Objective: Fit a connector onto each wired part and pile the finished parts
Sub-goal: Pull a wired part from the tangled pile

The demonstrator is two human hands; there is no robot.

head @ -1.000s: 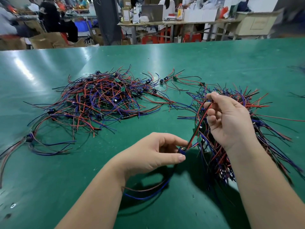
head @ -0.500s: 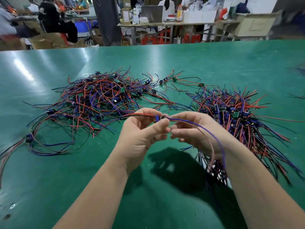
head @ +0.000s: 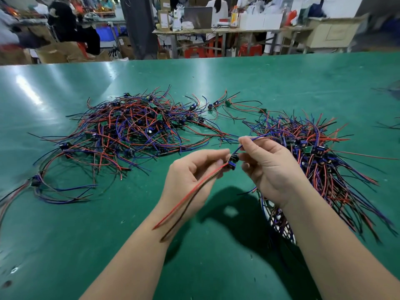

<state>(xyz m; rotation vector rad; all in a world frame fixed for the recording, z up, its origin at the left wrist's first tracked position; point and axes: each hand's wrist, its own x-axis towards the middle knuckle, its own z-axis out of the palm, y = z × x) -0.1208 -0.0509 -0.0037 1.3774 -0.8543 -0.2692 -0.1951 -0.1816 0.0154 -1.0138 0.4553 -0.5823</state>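
Observation:
Above the green table (head: pixel 216 267), my left hand (head: pixel 190 180) pinches a small blue connector (head: pixel 232 165) whose red and black wires (head: pixel 186 204) trail back over my left wrist. My right hand (head: pixel 270 167) pinches a small dark wired part (head: pixel 234 158) right against that connector, and its blue wire (head: pixel 252 140) loops up over my fingers. The two pieces touch between my fingertips. A large tangle of red, blue and black wired parts (head: pixel 134 131) lies to the left. A second heap of wired parts (head: pixel 313 156) lies to the right, partly hidden behind my right hand.
A few loose wired parts (head: pixel 229 105) lie between the two heaps at the back. A small bundle of wires (head: pixel 41 187) sits at the left edge. Beyond the table's far edge are benches, boxes, stools and seated people (head: pixel 71 24).
My hands have drawn a little apart and turned. The red and black wires now hang back over my left wrist, and the blue wire loops above my right fingers instead of drooping over my right wrist.

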